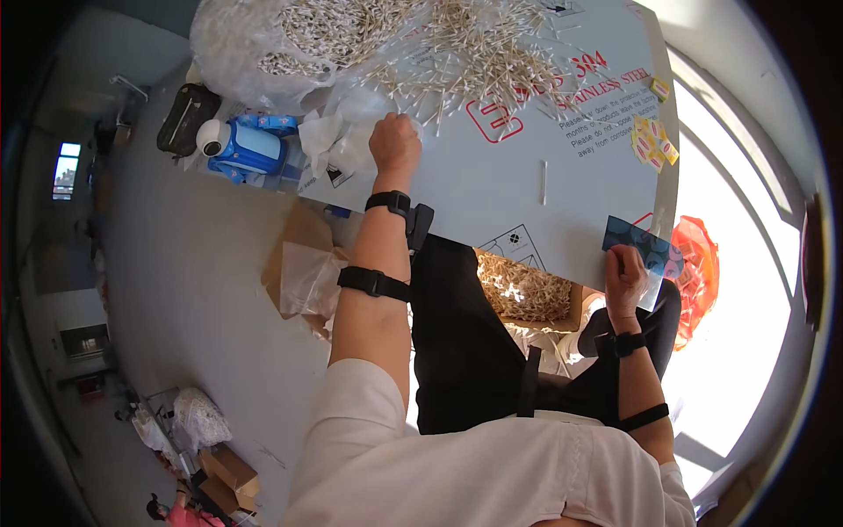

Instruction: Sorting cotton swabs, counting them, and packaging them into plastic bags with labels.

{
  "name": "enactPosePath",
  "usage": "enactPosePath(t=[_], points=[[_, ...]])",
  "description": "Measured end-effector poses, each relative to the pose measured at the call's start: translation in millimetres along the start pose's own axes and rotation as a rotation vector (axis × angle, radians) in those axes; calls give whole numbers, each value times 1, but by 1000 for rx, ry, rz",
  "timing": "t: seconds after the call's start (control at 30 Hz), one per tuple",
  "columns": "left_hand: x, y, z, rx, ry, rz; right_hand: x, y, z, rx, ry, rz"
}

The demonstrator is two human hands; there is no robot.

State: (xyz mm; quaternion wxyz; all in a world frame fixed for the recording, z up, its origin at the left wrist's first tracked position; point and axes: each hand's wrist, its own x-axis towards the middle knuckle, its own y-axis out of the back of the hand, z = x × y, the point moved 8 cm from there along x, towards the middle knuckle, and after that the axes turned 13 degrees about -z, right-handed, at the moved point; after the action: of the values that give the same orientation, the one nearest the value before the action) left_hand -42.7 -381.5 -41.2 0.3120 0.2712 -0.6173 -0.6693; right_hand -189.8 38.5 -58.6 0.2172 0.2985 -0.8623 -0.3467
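My left hand [395,145] is closed in a fist at the table's left side, beside crumpled clear plastic bags [356,145]. Whatever its fingers hold, if anything, is hidden. Just beyond it spreads a loose heap of cotton swabs [492,53]. At the table's right front edge my right hand [625,274] pinches a flat, dark blue patterned plastic packet [645,244], which lies partly on the tabletop. A single white cotton swab [543,183] rests between my two hands.
A large clear bag of swabs [255,53] stands far left, near a blue-and-white toy-like figure [255,147] and a black case [188,119]. Small yellow labels [652,145] lie at right. Below are a swab-filled carton [527,290] and a red bag [695,277].
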Motion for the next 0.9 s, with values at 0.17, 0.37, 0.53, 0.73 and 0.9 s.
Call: enactPosePath(t=[0.17, 0.37, 0.53, 0.73, 0.9], points=[[-3, 8, -11, -293, -11, -39, 2, -1, -2, -62, -3, 4], [-19, 35, -119, -514, 408, 319, 3, -2, -7, -58, 11, 4], [-20, 5, -134, -431, 506, 82, 1, 1, -3, -43, -11, 11], [-46, 31, -118, -822, 183, 213, 3, -3, 4, -15, 10, -19], [-128, 80, 79, -553, -486, -226, 10, -5, -32, 461, 3, -299]])
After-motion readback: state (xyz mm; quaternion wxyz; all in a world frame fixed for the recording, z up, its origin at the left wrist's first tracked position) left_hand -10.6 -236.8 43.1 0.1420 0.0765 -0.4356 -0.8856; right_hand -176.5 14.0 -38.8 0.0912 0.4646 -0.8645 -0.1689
